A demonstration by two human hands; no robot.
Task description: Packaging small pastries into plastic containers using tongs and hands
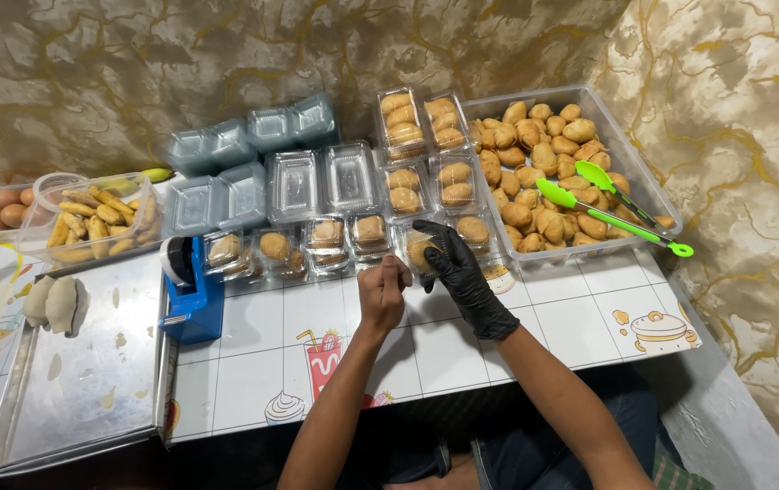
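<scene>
Right hand (458, 263), black glove, closed around a small clear box (421, 247) holding a pastry, at the near right end of the box row. Left hand (383, 289), bare, fingers pinched narrow just beside the box's near left corner; what it pinches cannot be told. Right: tub (630, 163) of pastries, green tongs (612, 207) on top. Left: blue tape dispenser (192, 290), steel tray (81, 381). Far: empty boxes (253, 150).

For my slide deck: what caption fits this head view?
Gloved right hand and bare left hand at a clear pastry box.
</scene>
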